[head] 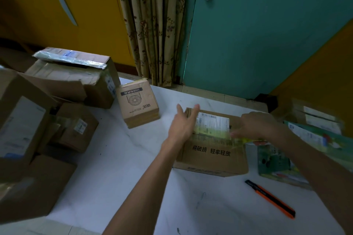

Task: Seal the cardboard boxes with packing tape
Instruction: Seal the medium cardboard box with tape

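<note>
As the tape [214,135] runs crosswise over the box [212,160] between both hands, the left hand [183,124] lies flat-fingered while the right hand [256,126] grips the tape's end.

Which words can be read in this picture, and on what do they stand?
"易破损 轻拿轻放": top of the brown cardboard box in the middle.
"USB电风扇", upside down: small brown cardboard box with a fan drawing.
Too blurred to read: white shipping label, green carton, white label on a left box.
</note>
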Tool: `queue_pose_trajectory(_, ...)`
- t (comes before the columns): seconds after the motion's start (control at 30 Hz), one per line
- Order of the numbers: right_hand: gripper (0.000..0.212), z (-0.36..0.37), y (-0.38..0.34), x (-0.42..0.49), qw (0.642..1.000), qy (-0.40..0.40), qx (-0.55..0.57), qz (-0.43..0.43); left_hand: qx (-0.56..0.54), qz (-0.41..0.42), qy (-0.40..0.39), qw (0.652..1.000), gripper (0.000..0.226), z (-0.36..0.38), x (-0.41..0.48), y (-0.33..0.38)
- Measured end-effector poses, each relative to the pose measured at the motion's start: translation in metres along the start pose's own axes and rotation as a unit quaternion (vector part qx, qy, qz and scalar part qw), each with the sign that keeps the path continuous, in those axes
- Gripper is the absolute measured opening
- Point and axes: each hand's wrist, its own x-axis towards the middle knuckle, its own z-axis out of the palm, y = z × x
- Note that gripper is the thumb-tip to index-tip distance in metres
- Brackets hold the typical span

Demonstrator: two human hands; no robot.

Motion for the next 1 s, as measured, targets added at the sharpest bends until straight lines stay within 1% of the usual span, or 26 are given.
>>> queue_pose_trajectory(0.07,0.06,0.0,0.001,0.001,1.0,-0.012,0.005,0.003,0.076,-0.001,0.015,0.997,0.099,0.017,-0.003,-0.006)
queue_pose_trajectory(0.13,0.062,0.001,0.003,0.002,1.0,-0.015,0.011,0.005,0.138,0.013,0.062,0.988,0.095,0.024,-0.003,-0.015)
queue_pose_trajectory(0.23,0.055,0.003,0.007,0.003,0.999,-0.024,0.024,-0.008,0.168,0.023,0.085,0.982,0.087,0.025,0.001,-0.018)
queue_pose_trajectory(0.3,0.055,-0.001,0.015,0.001,0.994,-0.075,0.082,-0.022,0.177,0.025,0.087,0.98,0.087,0.024,0.001,-0.018)
queue_pose_trajectory(0.37,0.059,-0.008,0.026,-0.006,0.974,-0.149,0.169,-0.026,0.185,0.029,0.09,0.978,0.089,0.025,0.001,-0.02)
queue_pose_trajectory(0.4,0.06,-0.009,0.03,-0.009,0.961,-0.177,0.209,-0.024,0.189,0.033,0.094,0.977,0.089,0.026,0.001,-0.02)
queue_pose_trajectory(0.43,0.061,-0.007,0.034,-0.009,0.955,-0.188,0.229,-0.02,0.193,0.036,0.1,0.975,0.088,0.026,0.001,-0.02)
queue_pose_trajectory(0.5,0.064,0.003,0.039,-0.008,0.962,-0.169,0.214,-0.012,0.205,0.037,0.106,0.972,0.087,0.026,0.0,-0.021)
queue_pose_trajectory(0.57,0.067,0.016,0.047,-0.006,0.979,-0.132,0.157,0.006,0.218,0.036,0.103,0.97,0.087,0.027,0.0,-0.02)
queue_pose_trajectory(0.6,0.067,0.024,0.052,-0.005,0.982,-0.119,0.146,0.017,0.223,0.035,0.101,0.969,0.087,0.027,-0.001,-0.02)
queue_pose_trajectory(0.67,0.069,0.04,0.063,-0.004,0.979,-0.093,0.18,0.025,0.227,0.033,0.099,0.968,0.087,0.028,0.0,-0.02)
queue_pose_trajectory(0.73,0.069,0.062,0.069,-0.002,0.963,-0.06,0.26,0.022,0.23,0.031,0.102,0.967,0.088,0.028,0.002,-0.019)
queue_pose_trajectory(0.83,0.062,0.086,0.061,-0.005,0.918,-0.028,0.394,0.027,0.236,0.027,0.102,0.966,0.088,0.03,0.004,-0.021)
queue_pose_trajectory(0.93,0.051,0.089,0.052,-0.012,0.888,-0.045,0.456,0.041,0.247,0.026,0.102,0.963,0.084,0.03,0.005,-0.02)
queue_pose_trajectory(1.0,0.053,0.087,0.049,-0.016,0.879,-0.065,0.472,0.034,0.257,0.03,0.109,0.96,0.078,0.027,0.004,-0.021)
